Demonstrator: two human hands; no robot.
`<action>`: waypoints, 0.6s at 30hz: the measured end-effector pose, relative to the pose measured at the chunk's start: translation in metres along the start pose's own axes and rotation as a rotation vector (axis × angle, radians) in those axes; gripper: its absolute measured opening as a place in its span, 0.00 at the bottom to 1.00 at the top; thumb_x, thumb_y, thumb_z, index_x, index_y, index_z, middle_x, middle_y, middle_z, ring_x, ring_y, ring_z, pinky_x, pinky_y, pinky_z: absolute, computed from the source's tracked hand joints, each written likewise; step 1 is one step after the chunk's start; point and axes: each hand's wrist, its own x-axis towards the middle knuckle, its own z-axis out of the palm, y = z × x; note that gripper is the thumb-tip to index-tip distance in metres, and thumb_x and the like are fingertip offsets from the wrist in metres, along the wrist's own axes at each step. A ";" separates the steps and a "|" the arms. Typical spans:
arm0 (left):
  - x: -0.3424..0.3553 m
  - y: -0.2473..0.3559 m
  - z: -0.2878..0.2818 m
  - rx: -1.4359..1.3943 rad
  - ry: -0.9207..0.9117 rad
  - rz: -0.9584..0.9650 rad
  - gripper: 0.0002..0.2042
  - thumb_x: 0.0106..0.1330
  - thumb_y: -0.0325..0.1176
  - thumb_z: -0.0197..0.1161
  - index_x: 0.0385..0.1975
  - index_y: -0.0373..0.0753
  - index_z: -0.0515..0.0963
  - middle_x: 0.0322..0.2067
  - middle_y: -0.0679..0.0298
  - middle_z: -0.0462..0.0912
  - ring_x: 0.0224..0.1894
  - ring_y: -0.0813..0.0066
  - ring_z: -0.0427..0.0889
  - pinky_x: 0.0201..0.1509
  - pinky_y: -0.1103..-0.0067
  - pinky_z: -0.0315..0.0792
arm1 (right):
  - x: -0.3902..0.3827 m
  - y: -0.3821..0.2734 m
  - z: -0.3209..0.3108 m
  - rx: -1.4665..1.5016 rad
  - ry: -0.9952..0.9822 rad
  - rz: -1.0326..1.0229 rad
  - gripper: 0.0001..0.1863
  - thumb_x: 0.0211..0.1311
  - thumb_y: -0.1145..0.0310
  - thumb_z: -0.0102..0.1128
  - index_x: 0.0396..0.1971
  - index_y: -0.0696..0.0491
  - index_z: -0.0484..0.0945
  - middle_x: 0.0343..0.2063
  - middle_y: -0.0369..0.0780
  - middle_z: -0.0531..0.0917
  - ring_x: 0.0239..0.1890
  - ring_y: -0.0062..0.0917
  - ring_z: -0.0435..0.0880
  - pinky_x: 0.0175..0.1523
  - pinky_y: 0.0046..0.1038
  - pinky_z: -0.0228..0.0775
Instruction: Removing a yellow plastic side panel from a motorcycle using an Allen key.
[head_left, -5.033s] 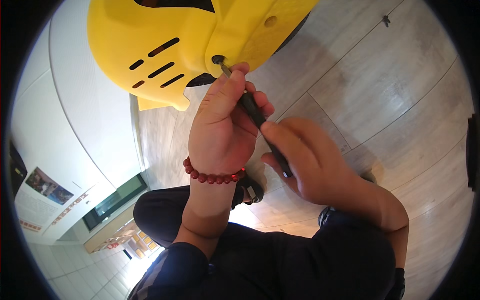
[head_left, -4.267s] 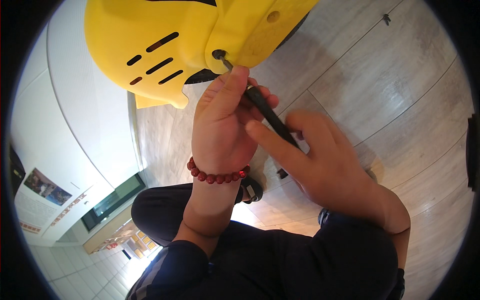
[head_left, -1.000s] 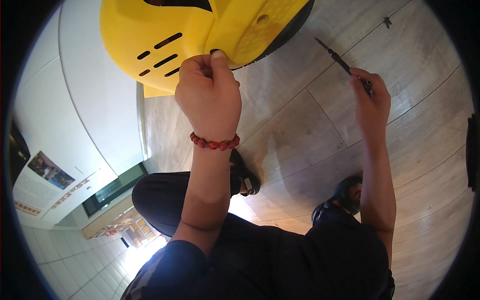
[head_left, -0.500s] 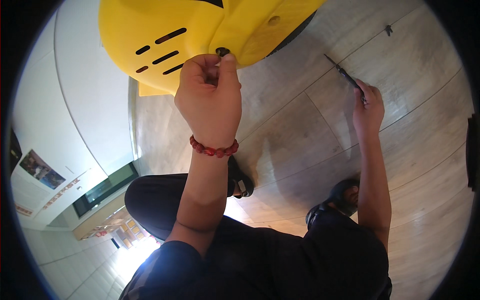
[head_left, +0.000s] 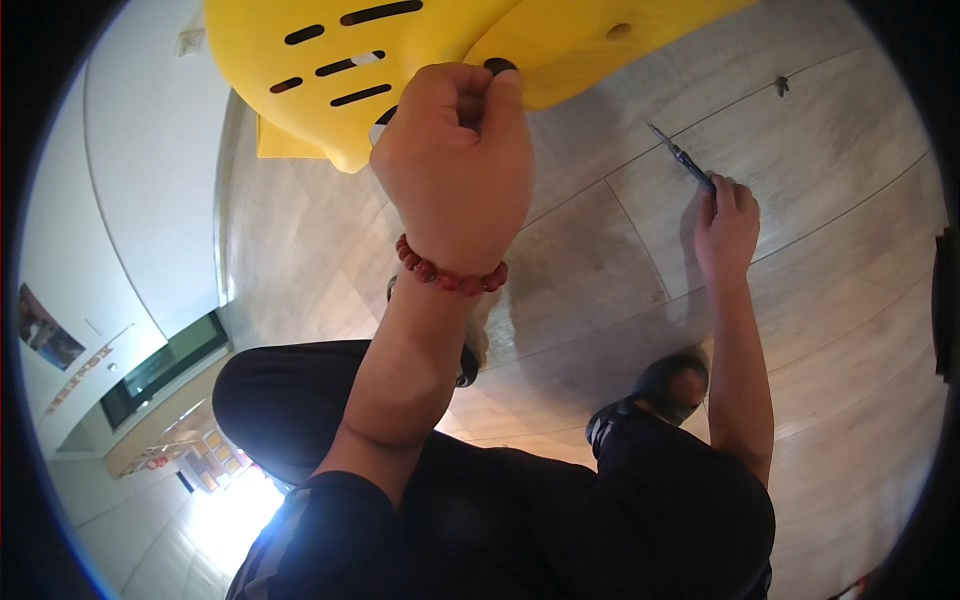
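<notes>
My left hand (head_left: 458,165), with a red bead bracelet (head_left: 455,278) at its wrist, reaches up to a large yellow plastic body (head_left: 560,50). Its thumb and forefinger are pinched together at a dark round spot (head_left: 500,67) on that body. Whether this spot is a hole or a small black part, and what the fingertips hold, cannot be made out. Low over the floor to the right, my right hand (head_left: 728,230) is closed around the handle of a slim black screwdriver (head_left: 683,156), whose thin metal tip points away and to the left.
A small dark object (head_left: 782,86) lies on the wood-look floor (head_left: 600,270) at the far right. Slots are cut through the yellow body. White cabinet-like panels (head_left: 150,180) stand along the left. My shoe (head_left: 675,390) and bent knee (head_left: 285,400) are below.
The yellow body sits higher in view, and my left hand appears higher and farther right, still at the dark spot. My right hand has turned slightly with the screwdriver and stays low.
</notes>
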 end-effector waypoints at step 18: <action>-0.046 0.004 0.010 -0.902 -0.408 -0.490 0.09 0.63 0.28 0.57 0.40 0.31 0.73 0.30 0.67 0.77 0.28 0.84 0.74 0.33 0.87 0.69 | 0.010 -0.098 -0.167 1.025 -0.231 0.296 0.09 0.60 0.72 0.55 0.34 0.63 0.76 0.16 0.31 0.72 0.18 0.09 0.65 0.23 0.14 0.55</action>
